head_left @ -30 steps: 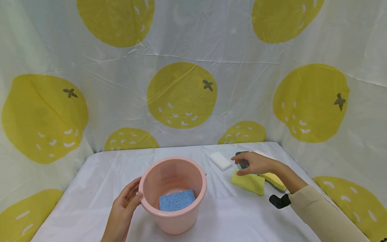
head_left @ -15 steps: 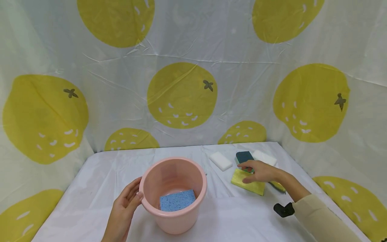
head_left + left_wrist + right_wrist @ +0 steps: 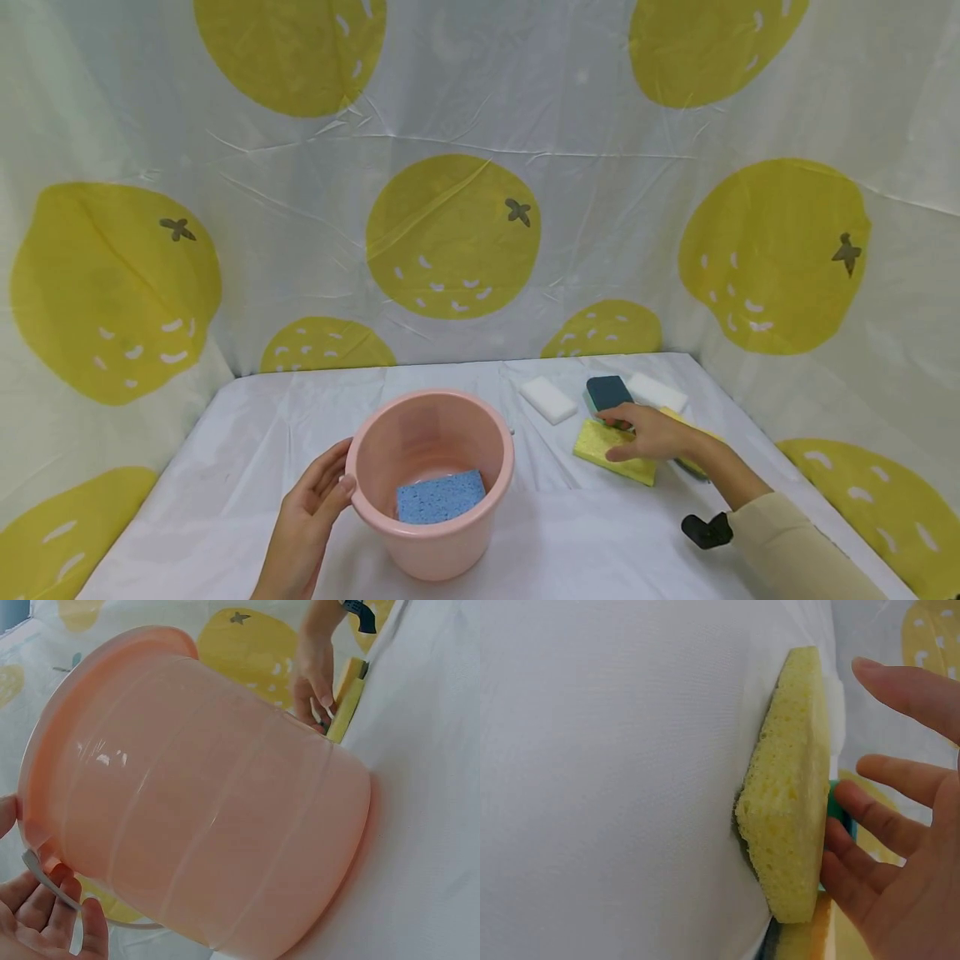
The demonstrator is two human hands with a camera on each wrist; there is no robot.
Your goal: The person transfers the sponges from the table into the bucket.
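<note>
A pink bucket (image 3: 438, 554) stands on the white cloth with a blue sponge (image 3: 441, 498) inside it. My left hand (image 3: 306, 510) holds the bucket's left rim, thumb at the lip and the other fingers along the outer wall. In the left wrist view the light handle (image 3: 51, 883) crosses those fingers. On the right, my right hand (image 3: 651, 433) hovers with spread fingers over a yellow sponge (image 3: 784, 787) lying flat. Its fingertips reach down at the sponge's far edge, close to a dark green sponge (image 3: 609, 392). Nothing is gripped in the right hand.
Two white sponges (image 3: 547, 400) lie at the back right, one on each side of the green one. Partly hidden under the right forearm is another yellow sponge (image 3: 802, 941) with a dark layer. Lemon-printed curtain (image 3: 450, 242) walls surround the table on three sides.
My right hand has moved rightward and closer to me, from over the green sponge to over the yellow one. The left hand and the bucket stay in place.
</note>
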